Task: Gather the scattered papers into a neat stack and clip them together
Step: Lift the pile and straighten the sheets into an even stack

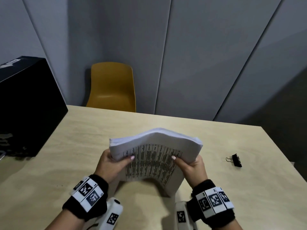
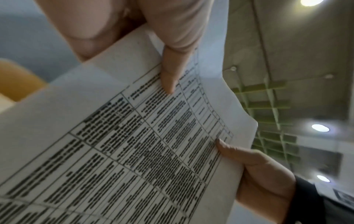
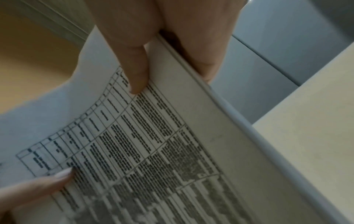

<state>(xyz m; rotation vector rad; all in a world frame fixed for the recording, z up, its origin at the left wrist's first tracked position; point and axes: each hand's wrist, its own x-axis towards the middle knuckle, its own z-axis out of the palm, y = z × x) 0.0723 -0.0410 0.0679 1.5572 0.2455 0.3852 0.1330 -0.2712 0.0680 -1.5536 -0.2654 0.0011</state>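
A thick stack of white papers (image 1: 154, 153) with a printed table on the near sheet stands on edge on the table, bowed in the middle. My left hand (image 1: 114, 161) grips its left side, thumb on the printed face. My right hand (image 1: 188, 162) grips the right side the same way. The left wrist view shows the printed sheet (image 2: 134, 144) with my left thumb (image 2: 169, 75) pressed on it and my right hand (image 2: 256, 171) beyond. In the right wrist view, my right thumb (image 3: 136, 72) presses the sheet (image 3: 153, 144). A black binder clip (image 1: 235, 160) lies on the table to the right.
The light wooden table (image 1: 83, 146) has a black box (image 1: 28, 107) at its left edge. A yellow chair (image 1: 113, 87) stands behind the far edge against grey wall panels.
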